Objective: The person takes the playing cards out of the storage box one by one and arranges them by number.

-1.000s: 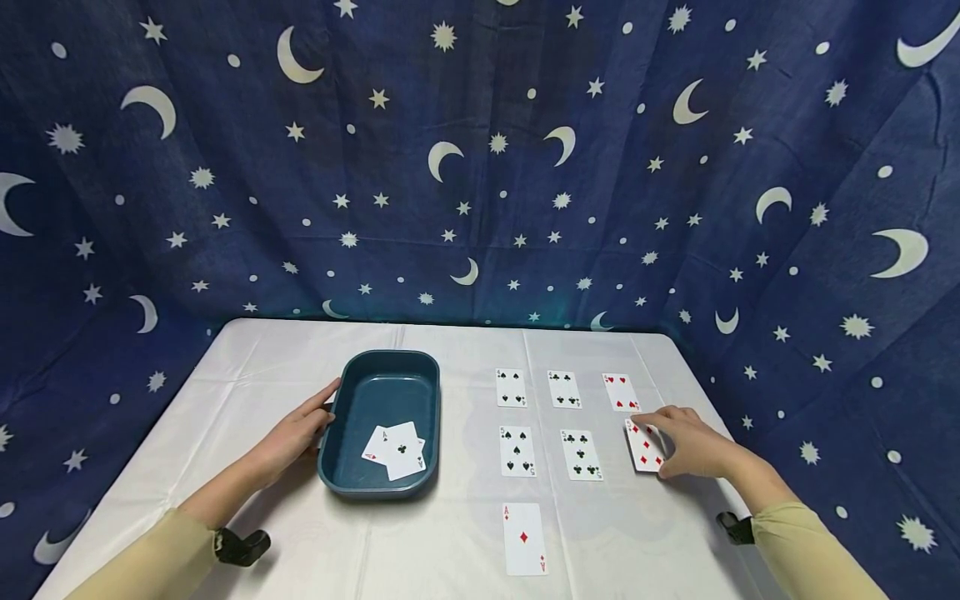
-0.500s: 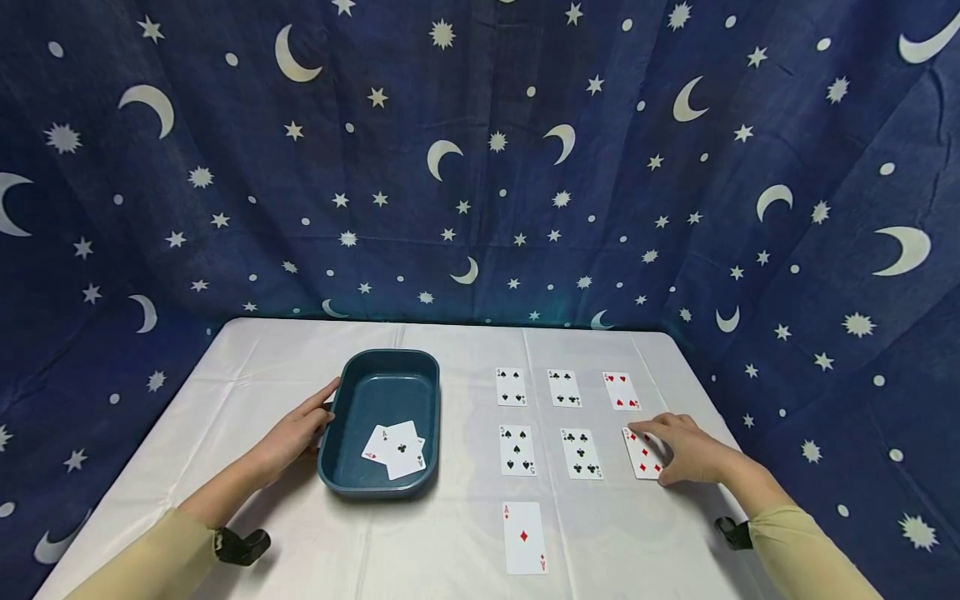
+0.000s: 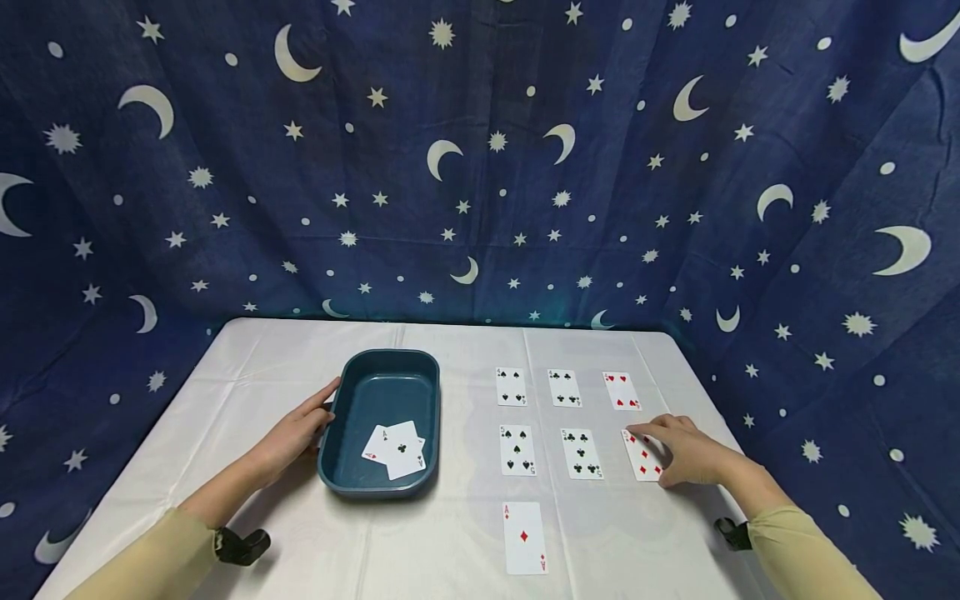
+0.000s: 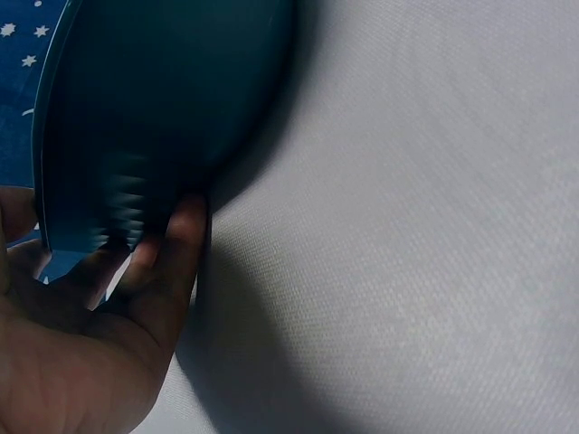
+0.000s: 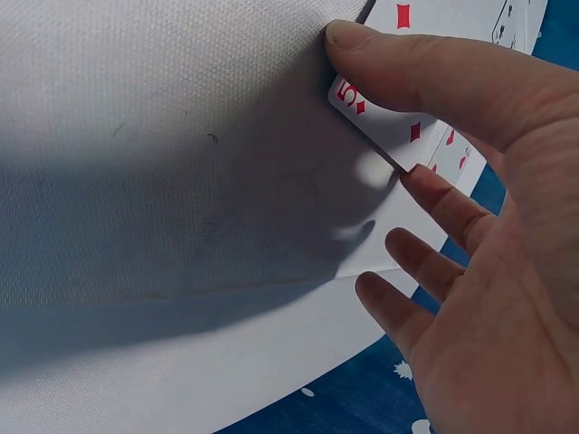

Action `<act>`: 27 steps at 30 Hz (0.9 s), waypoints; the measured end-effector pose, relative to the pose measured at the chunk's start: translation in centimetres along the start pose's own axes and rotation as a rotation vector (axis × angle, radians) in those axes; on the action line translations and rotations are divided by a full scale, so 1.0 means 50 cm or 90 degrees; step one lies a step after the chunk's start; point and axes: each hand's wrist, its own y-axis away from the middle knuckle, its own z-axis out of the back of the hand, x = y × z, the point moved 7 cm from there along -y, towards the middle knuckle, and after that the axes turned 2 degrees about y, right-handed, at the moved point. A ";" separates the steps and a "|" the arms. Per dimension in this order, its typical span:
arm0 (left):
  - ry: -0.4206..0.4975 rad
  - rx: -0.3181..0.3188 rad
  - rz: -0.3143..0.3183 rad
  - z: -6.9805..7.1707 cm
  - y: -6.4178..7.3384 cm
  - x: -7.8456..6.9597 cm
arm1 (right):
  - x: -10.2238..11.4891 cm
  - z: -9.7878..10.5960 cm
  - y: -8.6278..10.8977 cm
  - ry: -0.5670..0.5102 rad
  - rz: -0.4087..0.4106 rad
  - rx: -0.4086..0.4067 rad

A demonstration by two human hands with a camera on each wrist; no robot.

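At the right of the head view, my right hand pinches a five of diamonds between thumb and fingertip. The right wrist view shows the thumb along one edge of this card and a fingertip at its corner, the other fingers spread. Opposite, my left hand rests its fingers against the outer left wall of a dark teal tray. Its fingertips touch the wall in the left wrist view. Inside the tray, an ace of clubs overlaps other cards.
A five of clubs and five of spades lie in the same row. Behind them are the four of spades, four of clubs and four of hearts. Nearer lies an ace of diamonds.
My right hand has brought the five of diamonds slightly nearer and down flat on the table, in line with the other fives. The left hand and tray stay put.
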 end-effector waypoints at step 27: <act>-0.005 0.004 -0.003 0.002 0.001 -0.001 | 0.013 0.019 -0.001 0.025 0.003 -0.004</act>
